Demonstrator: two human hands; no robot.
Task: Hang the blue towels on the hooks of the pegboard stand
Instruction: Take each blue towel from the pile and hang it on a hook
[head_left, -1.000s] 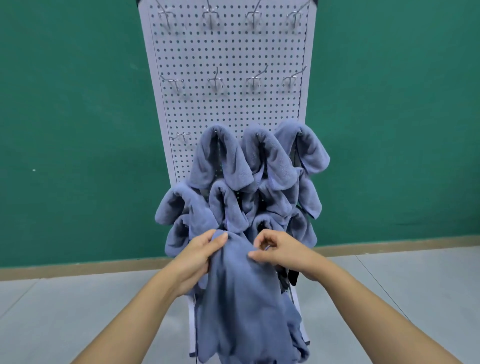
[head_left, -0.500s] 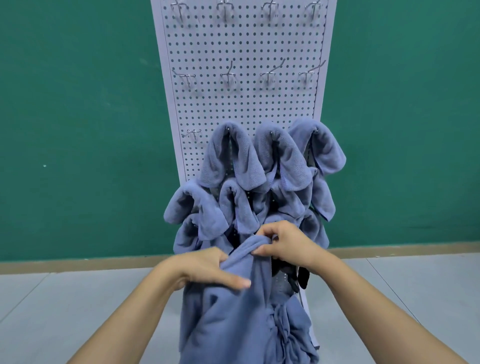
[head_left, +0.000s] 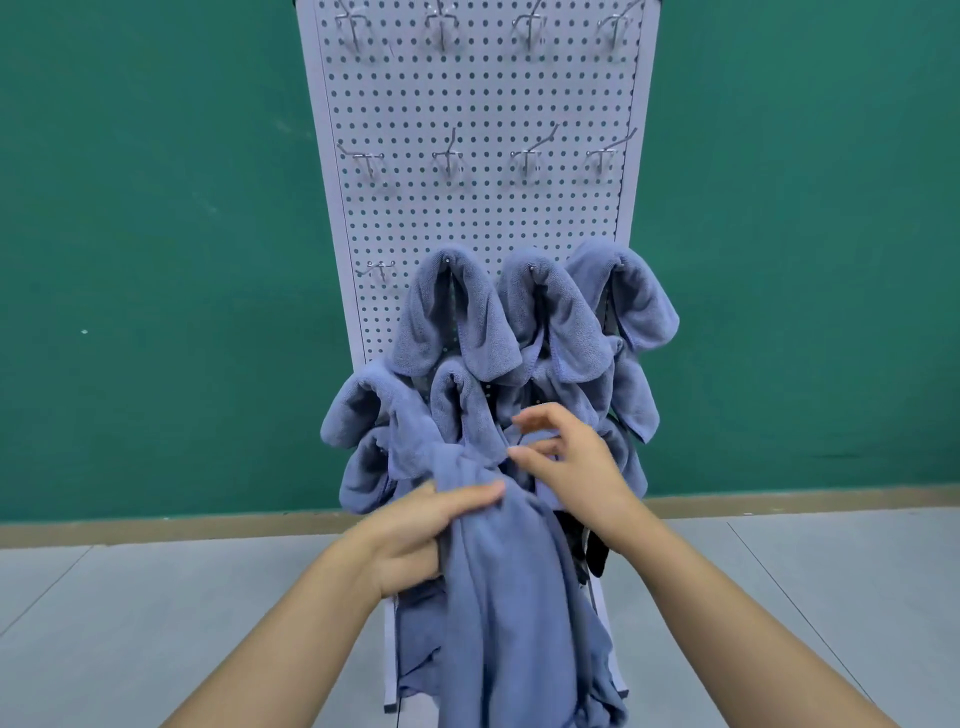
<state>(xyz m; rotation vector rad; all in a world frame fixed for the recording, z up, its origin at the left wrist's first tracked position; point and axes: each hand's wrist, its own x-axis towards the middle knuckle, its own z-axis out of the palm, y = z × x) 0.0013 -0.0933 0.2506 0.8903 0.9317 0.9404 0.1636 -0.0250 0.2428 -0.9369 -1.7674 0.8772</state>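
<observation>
Centrally, white pegboard stand (head_left: 467, 218) against green wall, hung towels (head_left: 452, 312) crowding its lower rows. Left hand (head_left: 415, 540) low in front — grip closed round bunched neck of loose blue towel (head_left: 509, 597), rest of cloth trailing toward floor. Right hand (head_left: 576, 467) just above, fingers spread and slack, blurred, brushing top fold, clamping nothing. Nearest bare hook (head_left: 381, 270) up-left. Advice: gather one clean fold, lift clear of hung cloth, drape fold's middle over hook tip — uneven tails likely slide off.

Fuzzy matt terry-cloth towels (head_left: 457, 312) drape over shiny metal wire hooks (head_left: 447, 156) on a smooth, matt perforated pegboard (head_left: 483, 98).
</observation>
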